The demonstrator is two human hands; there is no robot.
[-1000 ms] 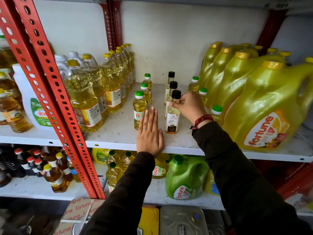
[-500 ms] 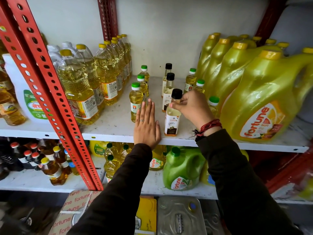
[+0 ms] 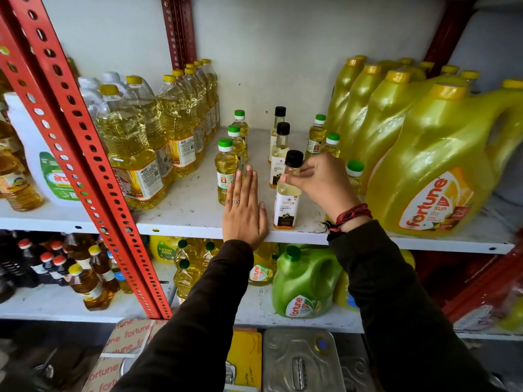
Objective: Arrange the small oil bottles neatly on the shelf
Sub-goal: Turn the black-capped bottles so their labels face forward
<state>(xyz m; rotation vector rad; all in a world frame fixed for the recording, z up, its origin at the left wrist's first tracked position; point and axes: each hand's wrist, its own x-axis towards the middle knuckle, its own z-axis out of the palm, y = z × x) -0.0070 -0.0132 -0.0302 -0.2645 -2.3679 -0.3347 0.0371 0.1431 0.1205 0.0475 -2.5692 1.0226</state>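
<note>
On the white shelf stand three rows of small oil bottles. The left row has green caps, led by the front green-cap bottle. The middle row has black caps; its front one, a coconut oil bottle, stands at the shelf's front edge. My right hand pinches that bottle's neck just below the cap. A right row of green-cap bottles runs beside the big jugs, partly hidden by my hand. My left hand lies flat on the shelf, fingers together, between the left and middle rows.
Tall clear oil bottles crowd the shelf's left side, and large yellow Fortune jugs fill the right. A red perforated upright slants across the left. The lower shelf holds a green jug and several small bottles.
My right hand has drawn the front black-cap bottle forward to the shelf's edge. My left hand has stayed flat in place. The camera has tilted slightly.
</note>
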